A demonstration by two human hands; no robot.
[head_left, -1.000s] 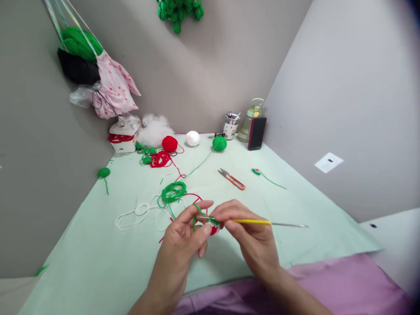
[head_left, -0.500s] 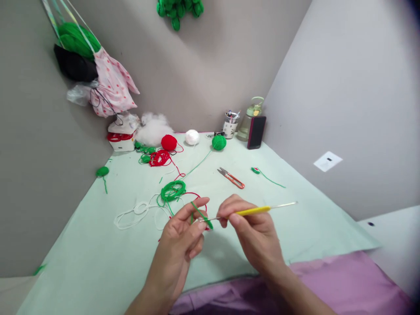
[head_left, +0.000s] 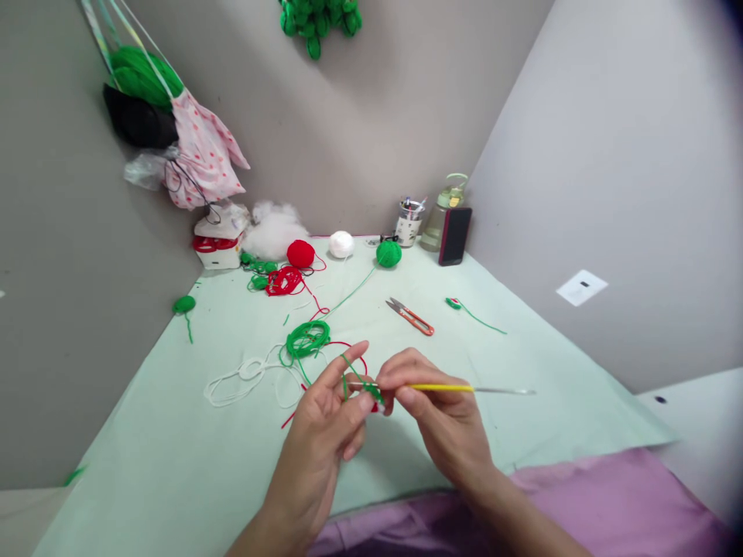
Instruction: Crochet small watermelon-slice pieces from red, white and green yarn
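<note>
Between the thumb and fingers of my left hand is a small crochet piece in green, red and white. Green yarn runs over the raised left index finger down to that piece. My right hand grips a crochet hook with a yellow handle, held nearly level. Its thin tip reaches left to the green stitches; my fingers partly hide the contact. Just behind the left hand lies a coil of green yarn, with loose white yarn to its left.
Thread snips and a small green crocheted piece lie beyond my right hand. Farther back are red, white and green yarn balls, white stuffing, a pen cup, a bottle and a phone. Bags hang on the left wall.
The hook has swung to a flatter angle, its back end lower. Both hands have come closer together, and the crochet piece has shifted slightly right, showing more red and white.
</note>
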